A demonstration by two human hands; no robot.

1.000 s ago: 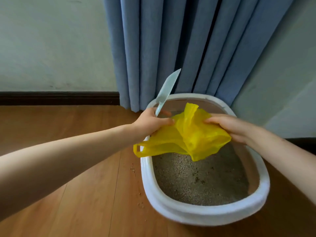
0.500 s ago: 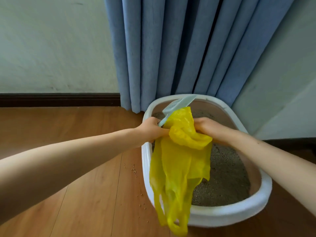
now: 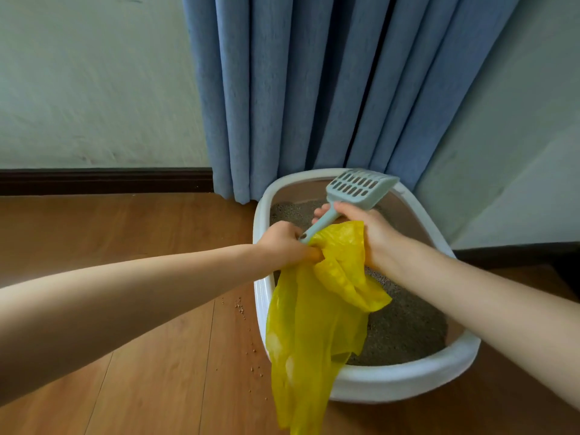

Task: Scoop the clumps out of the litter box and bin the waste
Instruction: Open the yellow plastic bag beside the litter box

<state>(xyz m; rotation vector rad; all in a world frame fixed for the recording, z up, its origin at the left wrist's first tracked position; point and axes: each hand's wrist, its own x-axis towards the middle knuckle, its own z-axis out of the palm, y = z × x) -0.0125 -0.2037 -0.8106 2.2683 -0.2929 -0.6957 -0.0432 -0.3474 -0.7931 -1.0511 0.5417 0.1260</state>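
Pale-blue scoop [image 3: 351, 196] head far-right, slanted

One litter box [image 3: 405, 379], one scoop [image 3: 351, 191], one yellow bag [image 3: 314, 324], two hands: left hand [image 3: 284, 243], right hand [image 3: 364, 229].

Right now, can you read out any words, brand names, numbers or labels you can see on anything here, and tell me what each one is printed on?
None: no readable text shows on anything in this view.
Scoop: no marking visible.
Yellow bag: plain, no print visible.
Litter box: plain white rim, no label visible.
Curtain, wall and floor: no writing.
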